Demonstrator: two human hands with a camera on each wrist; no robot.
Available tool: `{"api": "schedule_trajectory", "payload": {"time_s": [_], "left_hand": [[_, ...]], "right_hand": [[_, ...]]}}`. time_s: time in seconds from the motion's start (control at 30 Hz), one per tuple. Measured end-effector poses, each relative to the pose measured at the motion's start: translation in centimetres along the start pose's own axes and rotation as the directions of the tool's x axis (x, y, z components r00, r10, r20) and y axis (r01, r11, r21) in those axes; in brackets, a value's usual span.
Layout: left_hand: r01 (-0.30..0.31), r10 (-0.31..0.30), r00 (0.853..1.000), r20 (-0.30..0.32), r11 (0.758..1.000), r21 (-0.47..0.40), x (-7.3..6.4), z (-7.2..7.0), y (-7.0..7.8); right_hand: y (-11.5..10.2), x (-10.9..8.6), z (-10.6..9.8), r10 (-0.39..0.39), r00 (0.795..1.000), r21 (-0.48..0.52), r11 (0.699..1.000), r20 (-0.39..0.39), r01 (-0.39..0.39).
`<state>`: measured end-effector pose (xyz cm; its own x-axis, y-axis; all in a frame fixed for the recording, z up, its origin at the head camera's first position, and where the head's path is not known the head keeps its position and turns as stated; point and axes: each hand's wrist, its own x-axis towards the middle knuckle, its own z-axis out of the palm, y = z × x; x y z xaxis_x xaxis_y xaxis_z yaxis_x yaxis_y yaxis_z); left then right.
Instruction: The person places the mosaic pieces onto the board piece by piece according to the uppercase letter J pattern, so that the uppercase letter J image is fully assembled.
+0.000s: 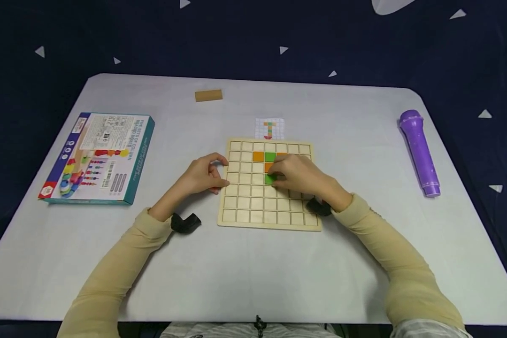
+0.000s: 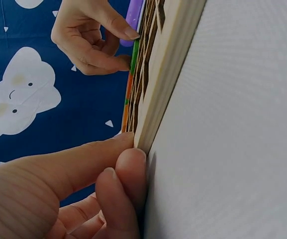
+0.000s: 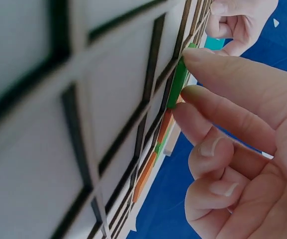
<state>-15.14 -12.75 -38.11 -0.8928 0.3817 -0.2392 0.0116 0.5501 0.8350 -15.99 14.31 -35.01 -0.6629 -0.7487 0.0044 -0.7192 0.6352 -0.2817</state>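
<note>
A wooden grid board (image 1: 245,203) lies on the table in the head view. Orange tiles (image 1: 258,156) and a green tile (image 1: 270,157) sit in a row near its top, partly covered by the right hand; another orange tile lies below that green one. My right hand (image 1: 300,173) pinches a lower green tile (image 3: 178,82) between thumb and fingertip, at its square in the column. At the board's left edge, my left hand (image 1: 203,174) grips the rim with thumb and finger, as the left wrist view shows. Just above the board lies a small pattern card (image 1: 269,123) with a coloured T-like figure.
A boxed toy set (image 1: 105,159) lies at the left of the white table (image 1: 186,281). On the right is a purple cylinder (image 1: 420,152) with a wider top end. A small brown strip (image 1: 209,96) lies at the back. Dark patterned cloth surrounds the far side.
</note>
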Motion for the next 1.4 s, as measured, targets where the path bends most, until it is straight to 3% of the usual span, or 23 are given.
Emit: {"api": "schedule_trajectory", "payload": {"time_s": [0.33,0.57,1.13,1.4], "left_hand": [[0.002,-0.002,1.0,-0.004,1.0,0.005,-0.1,0.0,0.1],[-0.001,0.001,1.0,-0.006,1.0,0.004,0.1,-0.1,-0.1],[-0.017,0.017,1.0,-0.001,1.0,-0.005,-0.1,0.0,-0.1],[-0.012,0.012,1.0,-0.005,1.0,-0.001,0.0,0.0,-0.1]], "right_hand": [[-0.1,-0.5,-0.3,0.025,1.0,0.058,0.998,0.01,-0.025],[0.4,-1.7,-1.0,0.038,0.998,0.065,0.997,-0.051,-0.035],[2.8,-6.4,-1.7,0.121,0.986,0.048,0.992,-0.112,-0.116],[3.7,-8.7,-1.9,0.168,0.982,0.045,0.985,-0.09,-0.164]]}}
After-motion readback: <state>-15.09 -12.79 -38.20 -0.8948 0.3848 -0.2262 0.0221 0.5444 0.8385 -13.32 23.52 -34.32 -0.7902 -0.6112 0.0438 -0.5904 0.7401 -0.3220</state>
